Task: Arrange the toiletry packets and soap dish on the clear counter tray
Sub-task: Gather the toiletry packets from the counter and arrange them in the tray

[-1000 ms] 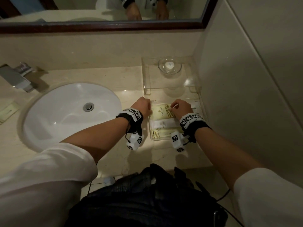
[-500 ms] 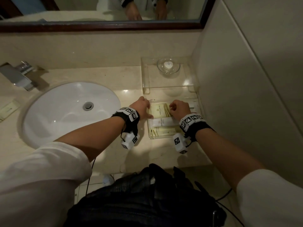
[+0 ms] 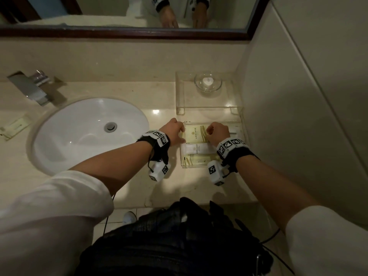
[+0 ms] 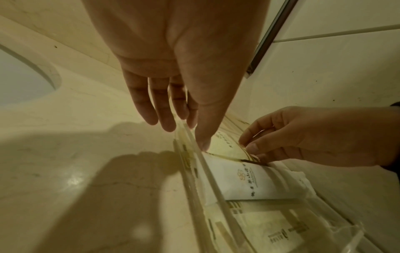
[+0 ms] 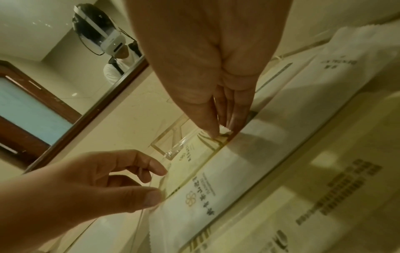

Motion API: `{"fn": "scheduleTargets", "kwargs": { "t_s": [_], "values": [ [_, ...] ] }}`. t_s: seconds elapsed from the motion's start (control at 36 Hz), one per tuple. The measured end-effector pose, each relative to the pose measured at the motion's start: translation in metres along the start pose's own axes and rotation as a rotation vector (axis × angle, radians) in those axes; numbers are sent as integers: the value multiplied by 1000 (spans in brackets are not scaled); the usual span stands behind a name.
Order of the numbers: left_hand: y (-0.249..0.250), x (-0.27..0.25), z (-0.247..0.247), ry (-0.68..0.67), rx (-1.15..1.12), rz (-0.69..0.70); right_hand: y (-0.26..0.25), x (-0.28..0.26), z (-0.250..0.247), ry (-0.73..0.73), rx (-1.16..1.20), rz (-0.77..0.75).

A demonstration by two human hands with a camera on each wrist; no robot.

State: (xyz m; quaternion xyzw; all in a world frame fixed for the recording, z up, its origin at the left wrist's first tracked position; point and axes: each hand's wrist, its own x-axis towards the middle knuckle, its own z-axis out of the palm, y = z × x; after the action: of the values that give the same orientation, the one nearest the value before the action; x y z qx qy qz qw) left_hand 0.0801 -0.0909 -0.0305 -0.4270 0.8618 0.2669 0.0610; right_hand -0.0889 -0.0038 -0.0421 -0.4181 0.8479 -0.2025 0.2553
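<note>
A clear tray (image 3: pixel 182 167) sits on the counter by the right wall. It holds a yellow packet (image 3: pixel 196 134) at its far end, a white packet (image 3: pixel 196 149) in the middle and a pale packet (image 3: pixel 197 160) nearest me. My right hand (image 3: pixel 214 132) pinches the yellow packet's right end (image 4: pixel 229 149) between thumb and fingertips (image 5: pixel 213 133). My left hand (image 3: pixel 175 130) is at the tray's left wall, with its thumb (image 4: pixel 203 143) pressing the yellow packet's left edge and its fingers straight outside the wall. A glass soap dish (image 3: pixel 208 82) stands on a clear riser (image 3: pixel 209 103) behind the tray.
A white sink basin (image 3: pixel 87 134) lies left of the tray, with the faucet (image 3: pixel 29 86) behind it. Another packet (image 3: pixel 15 126) lies at the counter's far left. The tiled wall (image 3: pixel 298 116) runs close along the tray's right side. A mirror (image 3: pixel 119 12) is above.
Both hands have stayed on the yellow packet at the tray's far end, with only small shifts. The right hand has come down closer onto the packet.
</note>
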Motion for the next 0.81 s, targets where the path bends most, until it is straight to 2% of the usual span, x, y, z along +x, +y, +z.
{"fn": "scheduleTargets", "kwargs": {
  "t_s": [0.14,0.28,0.44,0.53,0.64,0.81],
  "values": [
    [-2,1,-2,20,-52,15,-3,2,-7,65,14,6],
    [-6,2,-8,61,-196,3,-10,3,-23,44,-20,-75],
    [-14,-5,-20,32,-654,-138,-23,-1,-29,-36,27,-196],
    [-20,-9,-28,10,-812,-201,-36,-3,-25,-44,34,-269],
    [-34,-17,-39,-20,-904,-220,-58,-5,-15,-68,46,-314],
    [-70,-39,-54,14,-976,-239,-100,-12,12,-147,40,-374]
  ]
}}
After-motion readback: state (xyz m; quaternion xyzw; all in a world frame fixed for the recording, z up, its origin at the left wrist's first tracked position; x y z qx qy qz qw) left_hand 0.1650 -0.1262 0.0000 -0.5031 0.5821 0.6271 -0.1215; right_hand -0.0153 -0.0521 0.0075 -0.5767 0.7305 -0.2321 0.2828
